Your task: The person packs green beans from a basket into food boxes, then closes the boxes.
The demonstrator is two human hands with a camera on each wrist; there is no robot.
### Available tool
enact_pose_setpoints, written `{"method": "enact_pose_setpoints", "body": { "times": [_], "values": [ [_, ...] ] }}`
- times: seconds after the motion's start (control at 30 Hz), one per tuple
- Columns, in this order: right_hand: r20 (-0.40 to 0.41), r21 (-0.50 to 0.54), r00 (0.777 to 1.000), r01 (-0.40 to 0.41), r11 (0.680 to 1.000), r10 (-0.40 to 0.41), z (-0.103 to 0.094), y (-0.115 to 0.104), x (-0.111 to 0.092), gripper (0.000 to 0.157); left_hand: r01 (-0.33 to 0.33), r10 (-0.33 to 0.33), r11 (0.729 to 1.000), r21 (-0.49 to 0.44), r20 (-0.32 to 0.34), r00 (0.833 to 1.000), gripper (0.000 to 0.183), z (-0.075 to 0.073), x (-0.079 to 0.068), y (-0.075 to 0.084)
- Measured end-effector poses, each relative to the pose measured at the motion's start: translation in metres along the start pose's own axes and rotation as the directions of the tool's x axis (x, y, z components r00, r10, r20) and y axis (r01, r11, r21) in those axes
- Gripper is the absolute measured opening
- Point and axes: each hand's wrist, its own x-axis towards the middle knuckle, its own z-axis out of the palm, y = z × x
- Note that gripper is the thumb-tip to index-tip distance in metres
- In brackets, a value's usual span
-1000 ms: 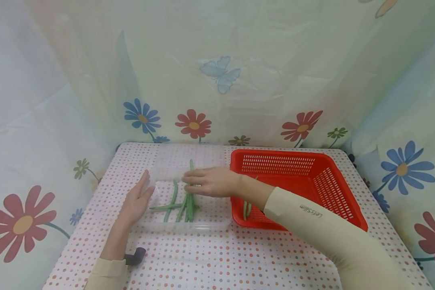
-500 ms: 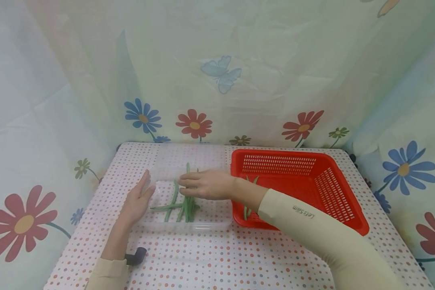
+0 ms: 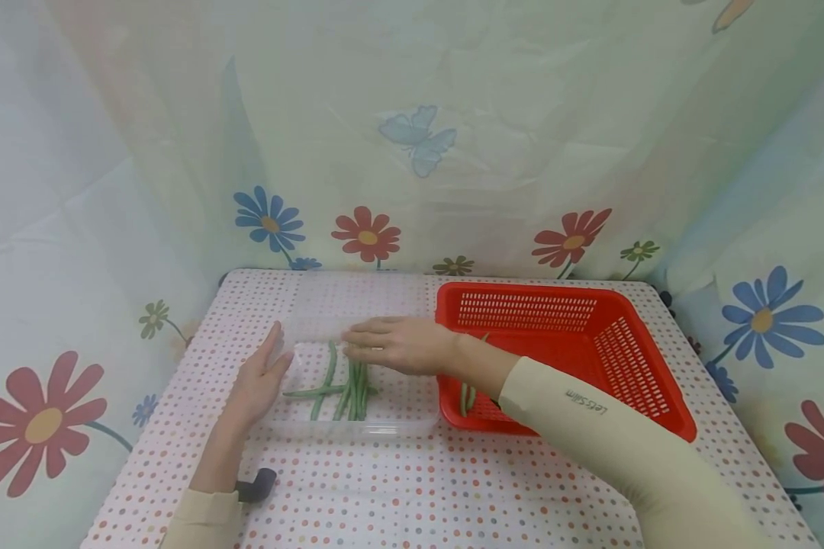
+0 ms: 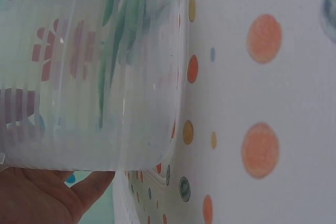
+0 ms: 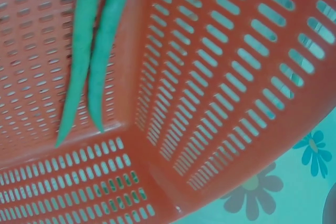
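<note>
Several green beans [image 3: 357, 393] lie in a clear plastic box [image 3: 391, 428], some crossing one another. Over the box, my right hand [image 3: 405, 345] reaches in from the right, palm down with fingers extended. It covers the upper ends of the beans, and its thumb is hidden. My left hand [image 3: 257, 379] is held at the box's left side, fingers straight and thumb apart. In the left wrist view, this hand [image 4: 47, 195] is against the end of the ribbed clear box [image 4: 149, 103]. Two more green beans [image 5: 84, 51] lie in the red basket [image 5: 173, 156].
The red perforated basket [image 3: 632, 366] stands right of the box, under my right forearm. A clear flap like a lid [image 3: 364, 293] extends behind the box. A dotted cloth [image 3: 384, 496] covers the table, and a flowered curtain [image 3: 494, 152] hangs around it.
Bean ends that stuck out above my right hand earlier no longer show there; the beans now lie lower in the box. The right hand shifted slightly left, then back. The left hand stays put.
</note>
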Motion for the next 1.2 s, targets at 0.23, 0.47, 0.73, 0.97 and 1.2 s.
{"method": "enact_pose_setpoints", "body": {
  "times": [0.23, 0.47, 0.73, 0.97, 1.2],
  "values": [
    [-0.090, 0.012, 0.996, -0.006, 1.000, 0.007, 0.002, 0.006, -0.010, 0.062, 0.008, -0.007, 1.000, 0.007, -0.006, 1.000, 0.066, 0.000, -0.001, 0.001],
    [-0.086, 0.034, 0.995, -0.040, 0.999, 0.043, 0.003, 0.012, -0.030, 0.065, 0.015, -0.015, 1.000, 0.008, -0.004, 1.000, 0.066, 0.000, -0.001, 0.001],
    [-0.069, 0.027, 0.993, -0.099, 0.995, 0.100, 0.005, 0.018, -0.053, 0.069, 0.013, -0.013, 1.000, 0.004, 0.004, 1.000, 0.066, -0.001, -0.001, 0.001],
    [-0.037, 0.044, 0.987, -0.155, 0.987, 0.156, 0.010, 0.022, -0.075, 0.069, 0.012, -0.012, 1.000, 0.014, -0.003, 1.000, 0.066, 0.001, -0.001, 0.000],
    [-0.034, 0.112, 0.973, -0.224, 0.968, 0.229, 0.016, 0.029, -0.103, 0.070, 0.013, -0.013, 1.000, 0.004, -0.001, 1.000, 0.066, 0.001, 0.000, 0.000]
  ]
}}
